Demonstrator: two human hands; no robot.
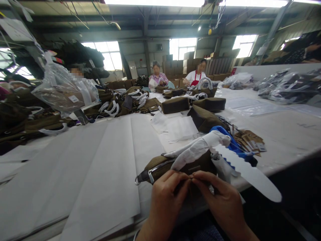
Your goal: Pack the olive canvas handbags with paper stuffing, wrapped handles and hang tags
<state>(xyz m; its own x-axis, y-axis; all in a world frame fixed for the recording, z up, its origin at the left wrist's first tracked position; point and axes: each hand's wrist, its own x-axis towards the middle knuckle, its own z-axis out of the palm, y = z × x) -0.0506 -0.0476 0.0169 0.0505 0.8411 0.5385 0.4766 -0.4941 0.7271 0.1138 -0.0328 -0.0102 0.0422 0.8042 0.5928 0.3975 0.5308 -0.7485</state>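
An olive-brown bag [160,164] with a silver zipper and a metal ring at its left end lies at the table's near edge. White wrapping [198,150] covers its strap or handle. In front of the bag, my left hand [167,194] pinches with thumb and forefinger. My right hand [220,195] pinches fingertip to fingertip against it. Something small and thin sits between them, too hidden to name. A long white strip with a wavy edge [260,182] juts past the table edge on the right.
A blue holder [233,145] and brown tags [250,140] lie right of the bag. White paper sheets [110,174] cover the left side. Several olive bags [175,105] are piled behind, plastic-wrapped items [283,87] at right. Two people [157,77] work across the table.
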